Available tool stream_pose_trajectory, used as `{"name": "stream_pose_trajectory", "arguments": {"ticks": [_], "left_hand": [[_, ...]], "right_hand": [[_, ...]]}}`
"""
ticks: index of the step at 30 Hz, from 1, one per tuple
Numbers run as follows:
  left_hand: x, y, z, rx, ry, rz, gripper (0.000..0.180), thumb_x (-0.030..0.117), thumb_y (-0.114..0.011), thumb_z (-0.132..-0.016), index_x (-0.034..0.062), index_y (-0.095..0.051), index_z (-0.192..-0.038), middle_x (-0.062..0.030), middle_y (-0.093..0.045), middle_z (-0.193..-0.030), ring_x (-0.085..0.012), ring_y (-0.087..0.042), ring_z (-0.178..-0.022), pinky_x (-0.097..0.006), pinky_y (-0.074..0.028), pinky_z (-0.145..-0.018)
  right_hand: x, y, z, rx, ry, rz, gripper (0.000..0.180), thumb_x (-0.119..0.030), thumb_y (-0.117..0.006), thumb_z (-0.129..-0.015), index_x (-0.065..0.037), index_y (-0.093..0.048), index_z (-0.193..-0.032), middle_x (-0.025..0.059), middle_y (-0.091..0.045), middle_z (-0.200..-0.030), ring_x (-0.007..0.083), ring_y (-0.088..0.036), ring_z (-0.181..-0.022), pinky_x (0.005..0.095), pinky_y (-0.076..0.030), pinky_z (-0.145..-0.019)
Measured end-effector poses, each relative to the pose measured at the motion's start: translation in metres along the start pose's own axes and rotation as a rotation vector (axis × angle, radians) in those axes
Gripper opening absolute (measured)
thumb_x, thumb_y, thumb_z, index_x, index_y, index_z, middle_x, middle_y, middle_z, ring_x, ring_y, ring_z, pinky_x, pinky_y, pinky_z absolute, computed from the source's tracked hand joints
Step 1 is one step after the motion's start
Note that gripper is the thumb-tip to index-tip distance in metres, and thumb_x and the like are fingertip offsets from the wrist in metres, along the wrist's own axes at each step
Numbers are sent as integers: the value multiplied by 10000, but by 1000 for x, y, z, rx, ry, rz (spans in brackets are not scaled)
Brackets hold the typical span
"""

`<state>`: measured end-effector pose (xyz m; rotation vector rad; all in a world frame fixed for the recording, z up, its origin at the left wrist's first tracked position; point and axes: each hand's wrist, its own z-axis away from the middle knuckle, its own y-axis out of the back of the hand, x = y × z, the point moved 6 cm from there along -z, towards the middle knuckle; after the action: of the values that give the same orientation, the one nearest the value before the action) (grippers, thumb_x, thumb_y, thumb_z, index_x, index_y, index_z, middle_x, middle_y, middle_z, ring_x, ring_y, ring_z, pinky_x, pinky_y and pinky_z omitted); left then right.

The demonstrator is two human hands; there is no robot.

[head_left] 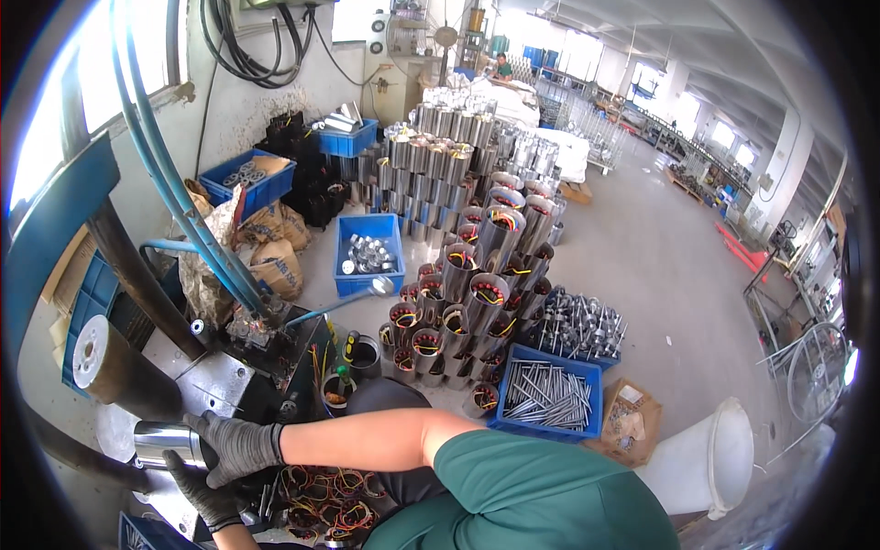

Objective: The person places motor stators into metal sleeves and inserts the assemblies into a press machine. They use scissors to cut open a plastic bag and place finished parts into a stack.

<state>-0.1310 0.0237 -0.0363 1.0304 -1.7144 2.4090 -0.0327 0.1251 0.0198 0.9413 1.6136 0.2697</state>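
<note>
A shiny metal cylinder (158, 444) lies across the machine's lower part at the lower left, between my two gloved hands. My right hand (227, 447), in a dark grey glove, is closed round its right end. Below it, my left hand (203, 490), gloved too, presses its fingers against the cylinder's near side. Part of the cylinder is hidden by the gloves. Just beyond stands the press's thick grey round block (137, 385) with a pale end face. Near my forearm lies a pile of wound coils with coloured wires (335, 500).
Stacked metal cylinders with coloured wires (486, 293) rise ahead. A blue crate of metal rods (550, 394), a cardboard box (631, 422) and a white bucket (706, 458) stand right. A lever with a round knob (380, 286) juts from the machine. Another person (503, 68) is far back.
</note>
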Motion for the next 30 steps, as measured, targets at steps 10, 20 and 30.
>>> {"name": "stream_pose_trajectory", "arguments": {"ticks": [10,20,30], "left_hand": [[20,35,8,174,-122,-108,850,646,-676,-918,91,-472,-1529,-152,-569,-1470,-334,-545,-1349,-539,-432,-1137],[26,9,22,272,-207,-67,890,660,-700,-876,36,-489,-1474,-191,-575,-1417,-355,-571,-1297,-526,-450,-1112],[168,110,6,642,-975,-1269,550,358,-664,-1034,-20,-577,-1424,-180,-645,-1366,-287,-618,-1206,-408,-475,-1087]], "right_hand": [[-5,-30,-6,190,-96,-283,1082,-311,-900,-591,95,-383,-1450,324,-552,-1221,456,-625,-1106,478,-539,-971],[-13,-28,-13,196,-23,-361,1109,-269,-865,-543,99,-398,-1479,311,-553,-1229,443,-633,-1097,465,-547,-953],[-6,-58,-34,83,55,42,1058,-374,-872,-595,66,-456,-1462,292,-593,-1146,424,-634,-996,512,-537,-875]]}}
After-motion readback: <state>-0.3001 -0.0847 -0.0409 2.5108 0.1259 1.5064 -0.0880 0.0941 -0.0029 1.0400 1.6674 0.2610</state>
